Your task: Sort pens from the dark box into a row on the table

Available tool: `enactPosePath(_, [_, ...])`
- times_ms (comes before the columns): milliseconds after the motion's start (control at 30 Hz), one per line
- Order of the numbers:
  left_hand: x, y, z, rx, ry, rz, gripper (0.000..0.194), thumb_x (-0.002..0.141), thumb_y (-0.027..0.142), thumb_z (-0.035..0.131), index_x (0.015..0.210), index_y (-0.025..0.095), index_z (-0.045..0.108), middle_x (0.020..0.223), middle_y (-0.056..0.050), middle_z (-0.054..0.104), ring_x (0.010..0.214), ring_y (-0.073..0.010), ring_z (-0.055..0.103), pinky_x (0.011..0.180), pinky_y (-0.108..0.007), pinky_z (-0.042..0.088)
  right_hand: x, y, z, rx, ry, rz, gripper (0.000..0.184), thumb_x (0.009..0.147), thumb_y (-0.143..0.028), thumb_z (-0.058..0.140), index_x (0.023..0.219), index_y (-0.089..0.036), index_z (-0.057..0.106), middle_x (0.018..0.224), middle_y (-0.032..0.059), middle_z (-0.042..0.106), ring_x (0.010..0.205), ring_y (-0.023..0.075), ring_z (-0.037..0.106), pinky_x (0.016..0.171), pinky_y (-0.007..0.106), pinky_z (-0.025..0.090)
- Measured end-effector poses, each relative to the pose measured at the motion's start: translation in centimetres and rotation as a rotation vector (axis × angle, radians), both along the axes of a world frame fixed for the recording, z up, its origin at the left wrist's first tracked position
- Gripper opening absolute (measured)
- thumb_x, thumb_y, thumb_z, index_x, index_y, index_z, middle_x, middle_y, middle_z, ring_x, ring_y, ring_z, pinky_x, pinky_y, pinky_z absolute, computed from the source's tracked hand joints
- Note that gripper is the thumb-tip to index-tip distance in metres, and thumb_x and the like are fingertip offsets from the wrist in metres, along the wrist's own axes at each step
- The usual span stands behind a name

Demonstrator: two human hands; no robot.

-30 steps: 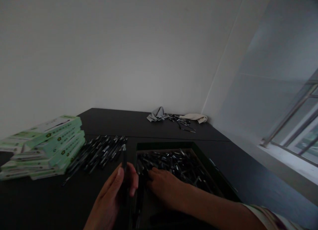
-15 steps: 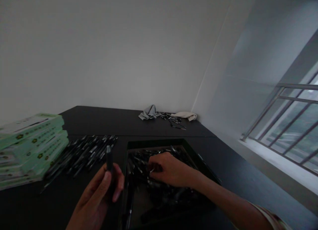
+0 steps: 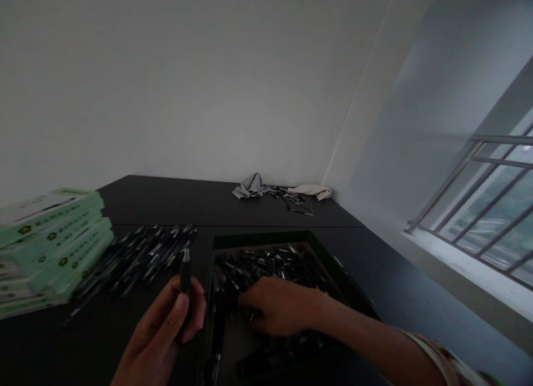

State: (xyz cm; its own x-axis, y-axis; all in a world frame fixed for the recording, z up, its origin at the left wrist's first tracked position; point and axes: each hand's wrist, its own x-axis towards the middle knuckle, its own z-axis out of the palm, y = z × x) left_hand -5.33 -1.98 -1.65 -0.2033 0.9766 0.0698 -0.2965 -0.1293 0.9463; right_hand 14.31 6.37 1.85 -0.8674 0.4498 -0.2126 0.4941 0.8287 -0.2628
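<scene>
Head view: the fingers of the left hand [image 3: 166, 325] are closed around a dark pen [image 3: 185, 272], held upright with its silvery tip exposed above the grip. Fingers of the right hand [image 3: 270, 308] are curled low inside the tray [image 3: 260, 237], among loose pens [image 3: 287, 261]; whether they grip one cannot be determined, the fingertips being in shadow. The tray, dark and rimmed, sits on the black table [image 3: 175, 200], to the right of the left hand. Left of the tray, a spread of dark pens [image 3: 145, 255] lies slantwise, near a stack of green-and-white boxes [image 3: 54, 241] piled unevenly. Noted at the far side: a grey cloth [image 3: 251, 186], scattered pen parts [image 3: 289, 197] and a cream cloth [image 3: 312, 191], beside the wall [image 3: 187, 86]. A metal railing [image 3: 470, 158] crosses the window at right.
</scene>
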Motion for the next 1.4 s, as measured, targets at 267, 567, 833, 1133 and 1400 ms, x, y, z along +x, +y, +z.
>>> enactPosePath(267, [0.0, 0.4, -0.8, 0.022, 0.051, -0.020, 0.030, 0.078, 0.053, 0.063, 0.084, 0.024, 0.064, 0.055, 0.003, 0.051, 0.052, -0.0129, 0.041, 0.051, -0.020, 0.040, -0.9, -0.2, 1.4, 0.129, 0.085, 0.129, 0.033, 0.086, -0.023, 0.051, 0.118, -0.023, 0.058, 0.099, 0.0086, 0.061, 0.086, 0.0213, 0.061, 0.061, 0.027, 0.039])
enactPosePath(567, [-0.3, 0.7, -1.4, 0.021, 0.060, -0.018, 0.029, 0.079, 0.052, 0.062, 0.083, 0.023, 0.064, 0.056, 0.002, 0.051, 0.053, -0.0137, 0.040, 0.051, -0.021, 0.040, -2.2, -1.4, -0.7, 0.157, -0.115, 0.185, 0.032, 0.083, -0.021, 0.052, 0.115, -0.020, 0.058, 0.093, 0.0108, 0.066, 0.082, 0.0239, 0.063, 0.052, 0.027, 0.038])
enactPosePath(833, [-0.5, 1.1, -1.9, 0.021, 0.052, 0.003, 0.027, 0.081, 0.050, 0.061, 0.090, 0.025, 0.064, 0.063, 0.002, 0.056, 0.059, -0.0138, 0.044, 0.052, -0.018, 0.041, -0.3, -1.2, 1.6, 0.223, -0.196, 0.031, 0.025, 0.081, -0.015, 0.051, 0.102, -0.016, 0.065, 0.092, 0.0127, 0.067, 0.085, 0.0268, 0.064, 0.061, 0.032, 0.045])
enactPosePath(1133, [-0.2, 0.8, -1.4, 0.040, 0.067, -0.023, 0.027, 0.081, 0.049, 0.062, 0.087, 0.023, 0.065, 0.059, 0.002, 0.055, 0.056, -0.0134, 0.044, 0.053, -0.019, 0.041, -1.2, 2.3, 2.0, 0.291, -0.031, -0.019, 0.036, 0.082, -0.017, 0.050, 0.117, -0.016, 0.056, 0.106, 0.0137, 0.061, 0.098, 0.0275, 0.059, 0.076, 0.036, 0.048])
enactPosePath(1400, [0.3, 0.7, -0.3, 0.035, 0.095, 0.024, 0.034, 0.076, 0.053, 0.065, 0.083, 0.020, 0.066, 0.056, 0.001, 0.053, 0.053, -0.0142, 0.043, 0.052, -0.023, 0.039, -2.6, 3.4, -0.4, 0.240, -0.121, -0.027, 0.051, 0.082, -0.031, 0.056, 0.127, -0.009, 0.050, 0.118, 0.0217, 0.054, 0.112, 0.0360, 0.049, 0.083, 0.045, 0.047])
